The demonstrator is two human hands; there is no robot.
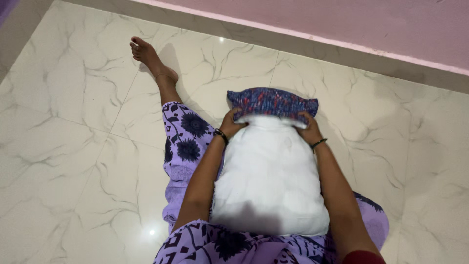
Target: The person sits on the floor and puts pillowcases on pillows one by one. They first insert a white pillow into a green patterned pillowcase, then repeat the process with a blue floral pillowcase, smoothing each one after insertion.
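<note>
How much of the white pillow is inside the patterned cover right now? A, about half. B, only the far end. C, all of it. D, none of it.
B: the patterned cover caps only the far end of the white pillow, held at its edge by the left hand and the right hand.

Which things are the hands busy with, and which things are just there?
In use:
left hand and right hand, each gripping a side edge of the patterned pillowcase
white pillow, its far end inside the pillowcase

Just there:
marble floor
pink wall
</note>
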